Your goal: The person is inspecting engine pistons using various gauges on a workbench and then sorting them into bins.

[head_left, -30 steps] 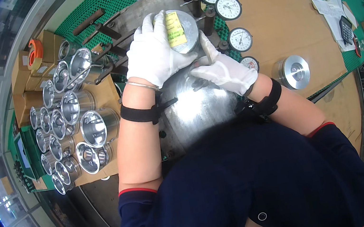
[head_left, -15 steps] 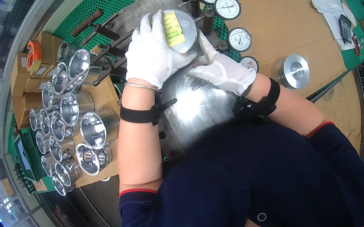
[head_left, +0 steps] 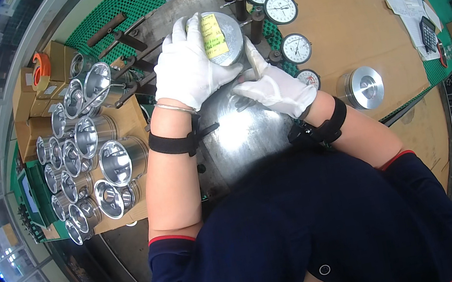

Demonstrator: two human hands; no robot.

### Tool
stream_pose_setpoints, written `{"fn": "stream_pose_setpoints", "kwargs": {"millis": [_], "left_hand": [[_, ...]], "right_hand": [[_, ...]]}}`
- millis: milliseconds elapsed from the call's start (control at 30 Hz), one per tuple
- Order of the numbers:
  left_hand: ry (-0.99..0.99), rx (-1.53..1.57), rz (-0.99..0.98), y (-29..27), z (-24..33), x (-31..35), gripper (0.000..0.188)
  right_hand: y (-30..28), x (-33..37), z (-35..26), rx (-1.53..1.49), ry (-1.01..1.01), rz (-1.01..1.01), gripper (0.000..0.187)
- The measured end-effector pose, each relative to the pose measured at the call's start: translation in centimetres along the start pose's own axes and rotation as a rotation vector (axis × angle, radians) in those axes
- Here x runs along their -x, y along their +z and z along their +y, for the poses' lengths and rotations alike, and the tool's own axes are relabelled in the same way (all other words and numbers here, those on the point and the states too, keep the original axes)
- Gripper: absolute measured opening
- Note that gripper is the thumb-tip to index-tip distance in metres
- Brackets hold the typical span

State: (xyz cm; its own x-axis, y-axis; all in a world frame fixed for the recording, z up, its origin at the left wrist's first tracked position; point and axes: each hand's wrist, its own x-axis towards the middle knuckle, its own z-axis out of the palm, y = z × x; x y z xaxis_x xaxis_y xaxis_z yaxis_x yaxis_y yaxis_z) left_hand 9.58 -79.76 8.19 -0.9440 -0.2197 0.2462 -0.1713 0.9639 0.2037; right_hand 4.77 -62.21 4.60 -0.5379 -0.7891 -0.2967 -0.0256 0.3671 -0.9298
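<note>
A round grey metal piece, like a piston seen from its flat top (head_left: 232, 33), stands on the steel plate (head_left: 232, 140) at the far middle. A yellow note with handwriting (head_left: 214, 36) is stuck on that top. My left hand (head_left: 187, 67), in a white glove, is closed round its left side, fingertips at the note's edge. My right hand (head_left: 276, 86), also gloved, presses its fingers to the right and near side. The lower part of the piece is hidden behind both hands.
Several shiny hollow pistons (head_left: 117, 163) crowd the cardboard at left. Dial gauges (head_left: 280, 9) on dark posts line the plate's right side. One piston (head_left: 366, 87) stands on the right cardboard (head_left: 350, 24). Farther right lie papers (head_left: 405, 12) and a calculator (head_left: 427, 26).
Almost nothing differs. Both hands keep their hold on the round metal piece, and the whole view has shifted only slightly.
</note>
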Motion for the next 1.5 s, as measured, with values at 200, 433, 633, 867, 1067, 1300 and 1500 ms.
{"fn": "stream_pose_setpoints", "kwargs": {"millis": [200,433,633,867,1067,1300,1500], "left_hand": [[-0.009,0.001,-0.010,-0.1,0.1,0.0,0.110],[-0.004,0.013,0.004,0.0,0.0,0.0,0.110],[-0.010,0.000,-0.006,-0.1,0.1,0.1,0.111],[0.021,0.012,0.011,0.1,0.1,-0.1,0.112],[-0.035,0.007,-0.004,0.2,-0.1,0.2,0.110],[0.002,0.008,0.006,0.0,0.1,-0.1,0.108],[0.004,0.006,0.005,0.0,0.0,0.0,0.106]], "right_hand": [[0.0,-0.1,0.1,0.021,-0.001,0.007,0.102],[0.2,0.0,0.2,0.005,-0.062,0.019,0.102],[0.0,0.1,-0.4,0.010,-0.015,-0.002,0.103],[0.1,0.3,0.1,0.027,-0.049,0.031,0.102],[-1.2,2.8,-3.9,0.253,-0.420,0.422,0.051],[-8.6,-1.0,-1.6,0.866,-0.669,0.834,0.053],[-8.7,-1.8,-0.7,0.811,-0.560,0.758,0.060]]}}
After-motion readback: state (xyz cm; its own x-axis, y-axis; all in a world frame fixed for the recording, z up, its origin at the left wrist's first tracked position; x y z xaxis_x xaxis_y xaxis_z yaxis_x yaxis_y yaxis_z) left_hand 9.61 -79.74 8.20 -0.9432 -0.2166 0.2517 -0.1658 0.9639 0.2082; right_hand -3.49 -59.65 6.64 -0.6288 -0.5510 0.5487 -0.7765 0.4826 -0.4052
